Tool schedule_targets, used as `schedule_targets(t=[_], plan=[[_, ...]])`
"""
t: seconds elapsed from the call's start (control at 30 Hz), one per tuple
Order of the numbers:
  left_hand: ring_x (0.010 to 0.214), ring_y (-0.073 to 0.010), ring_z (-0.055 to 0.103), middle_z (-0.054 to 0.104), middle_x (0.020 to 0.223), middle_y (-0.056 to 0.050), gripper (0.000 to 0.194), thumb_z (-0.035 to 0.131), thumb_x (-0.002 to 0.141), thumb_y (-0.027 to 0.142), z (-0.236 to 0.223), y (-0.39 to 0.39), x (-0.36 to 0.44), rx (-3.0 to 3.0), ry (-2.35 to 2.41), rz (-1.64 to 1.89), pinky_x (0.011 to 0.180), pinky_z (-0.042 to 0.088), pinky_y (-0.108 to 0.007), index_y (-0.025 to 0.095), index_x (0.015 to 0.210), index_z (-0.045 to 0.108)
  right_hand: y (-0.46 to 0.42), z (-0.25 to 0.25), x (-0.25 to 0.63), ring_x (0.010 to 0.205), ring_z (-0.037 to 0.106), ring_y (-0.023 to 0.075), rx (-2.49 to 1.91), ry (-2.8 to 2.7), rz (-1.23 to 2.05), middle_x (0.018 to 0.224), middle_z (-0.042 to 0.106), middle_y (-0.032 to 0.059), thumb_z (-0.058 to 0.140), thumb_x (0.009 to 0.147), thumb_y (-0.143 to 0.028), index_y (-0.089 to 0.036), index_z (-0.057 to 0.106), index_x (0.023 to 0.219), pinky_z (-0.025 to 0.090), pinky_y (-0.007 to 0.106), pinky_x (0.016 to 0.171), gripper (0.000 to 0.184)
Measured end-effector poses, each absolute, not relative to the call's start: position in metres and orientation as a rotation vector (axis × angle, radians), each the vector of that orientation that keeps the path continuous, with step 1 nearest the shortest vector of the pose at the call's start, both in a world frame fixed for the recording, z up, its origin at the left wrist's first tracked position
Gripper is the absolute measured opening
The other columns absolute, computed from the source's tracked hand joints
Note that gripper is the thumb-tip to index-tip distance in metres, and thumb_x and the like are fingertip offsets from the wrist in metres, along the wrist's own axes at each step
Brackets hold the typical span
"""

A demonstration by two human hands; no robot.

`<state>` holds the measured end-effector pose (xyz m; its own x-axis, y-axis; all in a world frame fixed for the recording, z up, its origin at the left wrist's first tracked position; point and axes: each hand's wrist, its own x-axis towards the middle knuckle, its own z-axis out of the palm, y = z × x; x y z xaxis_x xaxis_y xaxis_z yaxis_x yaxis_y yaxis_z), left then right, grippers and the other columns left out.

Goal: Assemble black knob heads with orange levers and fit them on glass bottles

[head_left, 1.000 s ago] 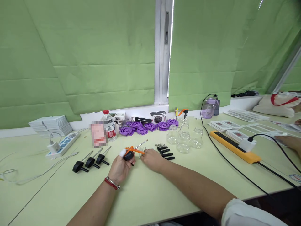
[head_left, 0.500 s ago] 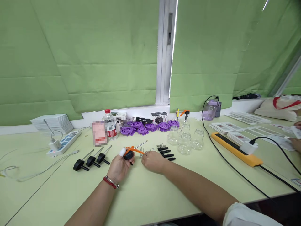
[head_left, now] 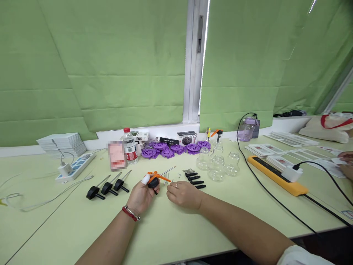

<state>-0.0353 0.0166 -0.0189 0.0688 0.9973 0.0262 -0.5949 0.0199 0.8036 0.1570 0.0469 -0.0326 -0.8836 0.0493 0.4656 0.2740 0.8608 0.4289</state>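
My left hand (head_left: pixel 142 198), with a white wrap on the thumb, is closed around a pump head (head_left: pixel 154 182) that has a black round cap and an orange lever. A thin metal rod runs from it toward the back right. My right hand (head_left: pixel 183 195) is pinched just right of the lever's tip, and a small metal pin (head_left: pixel 172 181) shows at its fingertips. Several metal pins (head_left: pixel 167 178) lie behind the hands. Black tubes (head_left: pixel 196 182) and springs (head_left: pixel 188 170) lie beyond my right hand. Black caps with rods (head_left: pixel 93 192) lie to the left.
Clear glass jars (head_left: pixel 216 173) stand right of purple plastic parts (head_left: pixel 167 152). A red-capped bottle (head_left: pixel 130 147) is at the back. A yellow power strip (head_left: pixel 275 176) with a black cable lies right, a white one (head_left: pixel 77 167) left. Another person's hand (head_left: pixel 346 169) is at the far right.
My right hand has moved slightly right, away from the orange lever's tip, and the small pin at its fingertips now shows. My left hand still holds the pump head, slightly turned.
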Motion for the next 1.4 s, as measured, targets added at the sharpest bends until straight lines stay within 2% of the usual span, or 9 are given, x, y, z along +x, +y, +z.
schedule_targets(t=[0.2,0.33,0.5,0.67,0.8,0.93,1.03,1.13,1.4], plan=[[0.059,-0.0144,0.049,0.057,0.072,-0.005,0.027,0.051,0.085,0.037,-0.028,0.014,-0.021,0.815,0.698,1.252,0.057,0.040,-0.028,0.013,0.090,0.061,0.030,0.008,0.152,0.078,0.061,0.0139,-0.554,-1.950,0.205,0.084,0.067,0.0043,0.048,0.081,-0.010,-0.018,0.061,0.084,0.049,0.027,0.073,0.016],[0.059,-0.0143,0.050,0.056,0.069,-0.004,0.028,0.052,0.084,0.041,-0.029,0.008,-0.007,0.839,0.681,1.169,0.057,0.039,-0.028,0.015,0.089,0.061,0.042,0.020,0.138,0.063,0.060,0.0131,-0.814,-1.519,0.831,0.069,0.064,0.0026,0.060,0.071,-0.020,-0.016,0.061,0.073,0.050,0.025,0.061,0.005],[0.059,-0.0147,0.050,0.056,0.069,-0.004,0.034,0.052,0.083,0.046,-0.030,0.003,-0.001,0.863,0.675,1.080,0.055,0.038,-0.028,0.014,0.088,0.061,0.053,0.011,0.132,0.053,0.055,0.0105,-0.889,-1.424,1.152,0.058,0.060,-0.0016,0.064,0.060,-0.018,-0.014,0.060,0.066,0.046,0.023,0.053,0.008],[0.058,-0.0146,0.050,0.057,0.069,-0.005,0.032,0.054,0.082,0.046,-0.030,0.003,0.000,0.858,0.661,1.059,0.054,0.038,-0.028,0.014,0.085,0.061,0.053,0.008,0.134,0.049,0.056,0.0105,-0.920,-1.408,1.317,0.055,0.059,-0.0029,0.064,0.059,-0.015,-0.015,0.058,0.065,0.048,0.023,0.050,0.009],[0.059,-0.0152,0.051,0.056,0.068,-0.005,0.028,0.057,0.082,0.043,-0.032,0.003,-0.001,0.836,0.639,1.064,0.054,0.038,-0.028,0.016,0.077,0.059,0.049,-0.004,0.132,0.052,0.059,0.0113,-0.937,-1.572,1.290,0.059,0.061,-0.0015,0.064,0.063,-0.016,-0.015,0.059,0.067,0.048,0.022,0.049,0.006],[0.058,-0.0148,0.052,0.056,0.068,-0.004,0.026,0.058,0.081,0.041,-0.034,0.004,-0.003,0.779,0.655,1.058,0.056,0.041,-0.029,0.016,0.075,0.059,0.040,-0.018,0.132,0.045,0.058,0.0119,-0.942,-1.806,1.322,0.064,0.062,-0.0002,0.053,0.078,-0.023,-0.016,0.061,0.082,0.047,0.024,0.044,0.011],[0.061,-0.0151,0.054,0.058,0.070,-0.004,0.022,0.058,0.082,0.038,-0.035,0.006,-0.005,0.727,0.662,1.072,0.058,0.043,-0.028,0.016,0.077,0.060,0.032,-0.022,0.135,0.068,0.063,0.0165,-0.906,-2.007,1.018,0.082,0.065,0.0037,0.059,0.076,-0.021,-0.018,0.063,0.084,0.051,0.030,0.063,0.010],[0.072,-0.0175,0.058,0.061,0.075,-0.005,0.015,0.059,0.082,0.033,-0.035,0.007,-0.005,0.707,0.682,1.103,0.061,0.045,-0.027,0.018,0.082,0.061,0.025,-0.022,0.140,0.099,0.055,0.0212,-0.856,-2.174,0.613,0.099,0.064,0.0046,0.072,0.066,-0.015,-0.020,0.063,0.091,0.043,0.037,0.088,0.027],[0.088,-0.0209,0.055,0.060,0.086,-0.007,0.015,0.065,0.077,0.031,-0.024,0.001,-0.012,1.022,0.726,1.003,0.072,0.045,-0.028,0.018,0.083,0.065,0.016,-0.013,0.149,0.113,0.044,0.0204,-0.738,-2.394,0.416,0.120,0.053,0.0070,0.067,0.077,-0.021,-0.019,0.058,0.103,0.029,0.040,0.101,0.027]])
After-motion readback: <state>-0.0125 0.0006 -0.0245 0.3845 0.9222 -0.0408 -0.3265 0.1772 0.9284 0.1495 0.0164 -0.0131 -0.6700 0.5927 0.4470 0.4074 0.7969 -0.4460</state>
